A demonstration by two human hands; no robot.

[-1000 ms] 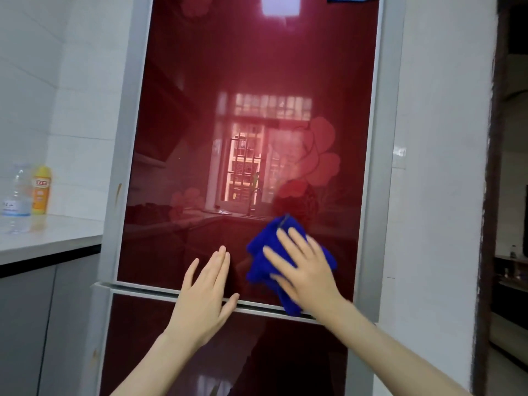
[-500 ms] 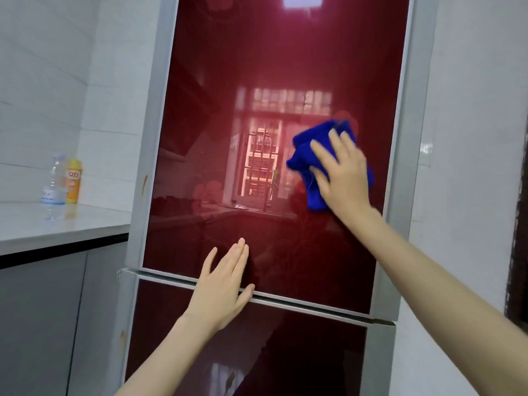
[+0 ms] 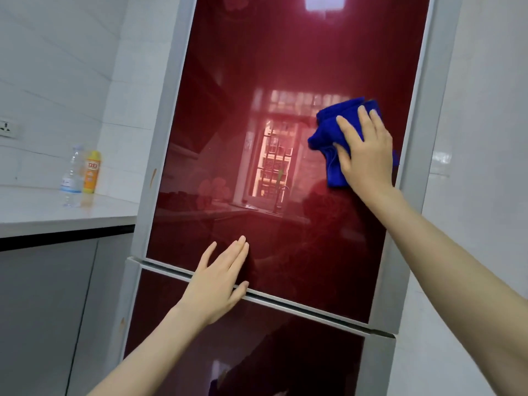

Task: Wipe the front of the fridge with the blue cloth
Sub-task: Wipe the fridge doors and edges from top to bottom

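The fridge [image 3: 257,67] has a glossy dark red front with grey side rails and fills the middle of the view. A bunched blue cloth [image 3: 328,138] is pressed against the upper door near its right rail. My right hand [image 3: 368,155] lies flat on the cloth with fingers spread, holding it to the glass. My left hand [image 3: 220,278] rests flat and empty on the lower edge of the upper door, just above the seam to the lower door.
A white counter [image 3: 57,212] adjoins the fridge on the left, with a clear water bottle [image 3: 71,175] and a yellow-orange bottle [image 3: 92,172] by the tiled wall. A wall socket [image 3: 7,128] is at far left. A white tiled wall [image 3: 480,167] stands right of the fridge.
My right hand has carried the cloth up from the bottom of the upper door to mid-height, near the right rail. My left hand has stayed on the door's lower edge.
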